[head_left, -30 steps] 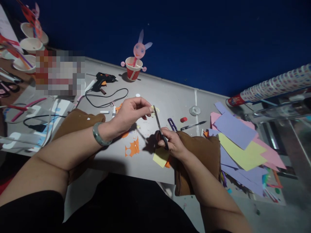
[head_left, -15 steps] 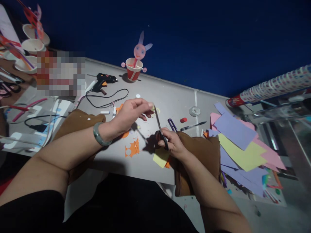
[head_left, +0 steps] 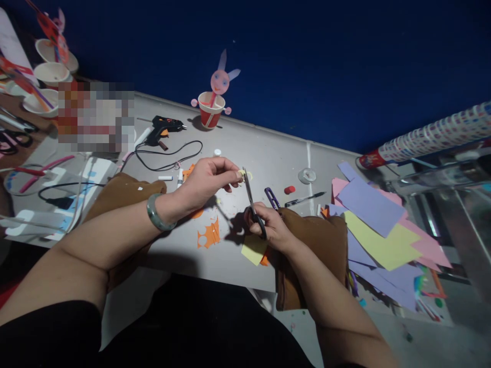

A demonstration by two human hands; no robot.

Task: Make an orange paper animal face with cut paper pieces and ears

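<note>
Between the thumb and fingers of my left hand is a small piece of yellow paper, mostly hidden by the fingertips. My right hand is closed around the handles of a pair of scissors. Their blades point up and away, right beside the yellow piece; whether they touch it I cannot tell. Below the hands lie an orange paper scrap with round cutouts and a yellow paper sheet. A purple-handled cutter lies just beyond my right hand.
A black glue gun with a looped cord lies at the back left. A paper-cup rabbit figure stands near the wall. Coloured paper sheets are piled at right, below a long stack of cups. Brown cushions lie under both arms.
The fingers of my left hand have shifted slightly, and the scissor blades have opened a little and now show beside the yellow piece. Everything else stays put.
</note>
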